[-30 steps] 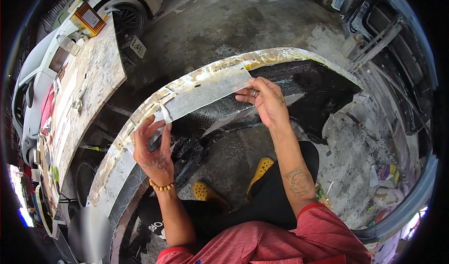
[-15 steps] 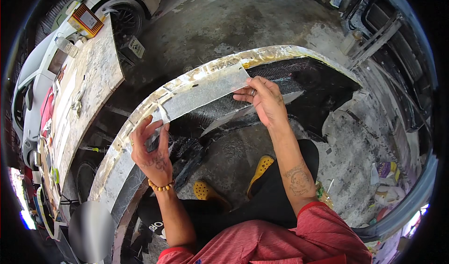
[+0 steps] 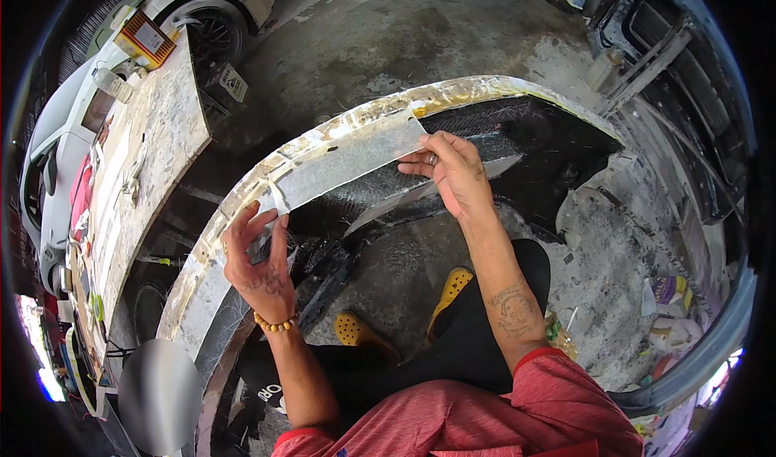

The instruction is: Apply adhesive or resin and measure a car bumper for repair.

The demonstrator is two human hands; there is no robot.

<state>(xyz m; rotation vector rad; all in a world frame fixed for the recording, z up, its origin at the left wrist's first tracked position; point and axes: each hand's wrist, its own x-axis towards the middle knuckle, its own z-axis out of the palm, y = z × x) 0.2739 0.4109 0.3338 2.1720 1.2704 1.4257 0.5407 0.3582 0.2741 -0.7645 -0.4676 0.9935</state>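
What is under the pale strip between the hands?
The strip covers whatever lies directly beneath it, so that can't be seen. Beyond its far edge shows a blotchy rim; past its near edge, a black panel.

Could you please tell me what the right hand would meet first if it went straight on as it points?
The right hand would first meet the pale sheet, which it seems to pinch by a corner; the curved rim appears to lie beyond, though depth is unclear.

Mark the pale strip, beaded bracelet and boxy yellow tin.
Pale strip (image 3: 356,156): head view, middle of its surface.
Beaded bracelet (image 3: 276,325): head view, middle beads.
Boxy yellow tin (image 3: 145,40): head view, its labelled side.
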